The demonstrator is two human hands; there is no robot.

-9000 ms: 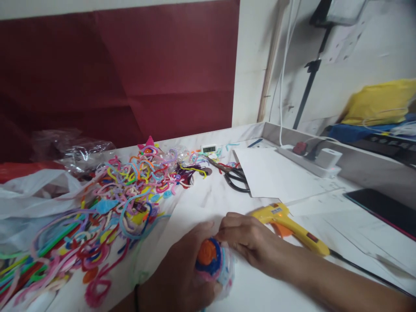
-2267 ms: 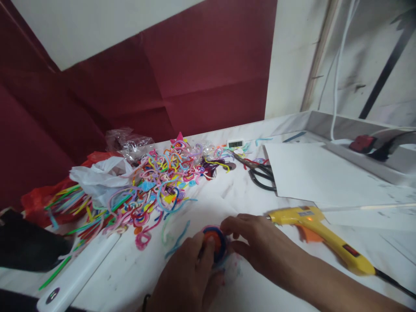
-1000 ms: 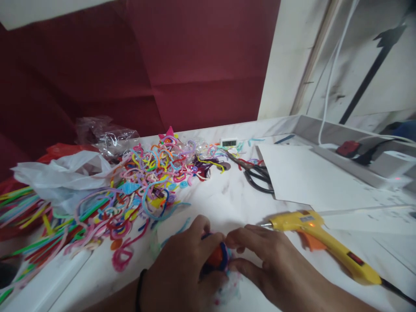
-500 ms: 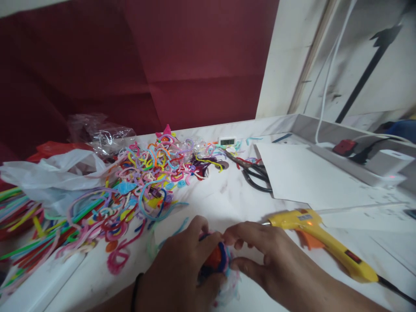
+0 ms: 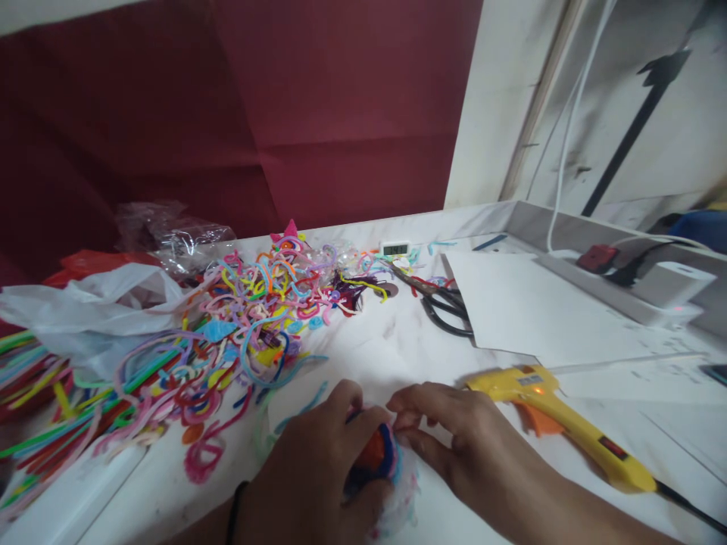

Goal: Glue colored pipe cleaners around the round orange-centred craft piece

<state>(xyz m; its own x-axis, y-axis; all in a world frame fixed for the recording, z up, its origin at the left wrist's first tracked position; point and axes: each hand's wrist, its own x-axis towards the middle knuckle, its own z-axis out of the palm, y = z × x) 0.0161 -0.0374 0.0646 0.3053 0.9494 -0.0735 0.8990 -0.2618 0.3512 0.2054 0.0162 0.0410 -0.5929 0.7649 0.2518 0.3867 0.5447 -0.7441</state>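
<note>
Orange-blue piece (image 5: 375, 454), seemingly between hands (image 5: 318, 462) (image 5: 482, 435)

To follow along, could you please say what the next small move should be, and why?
Perhaps press the rim of the orange-blue piece with the right hand, since the left hand grips it and the right fingertips are beside that rim.

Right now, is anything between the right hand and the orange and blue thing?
Nothing visible stands in the way: the right hand is right by the edge of the orange and blue thing. The left hand holds it from the other side.
</note>
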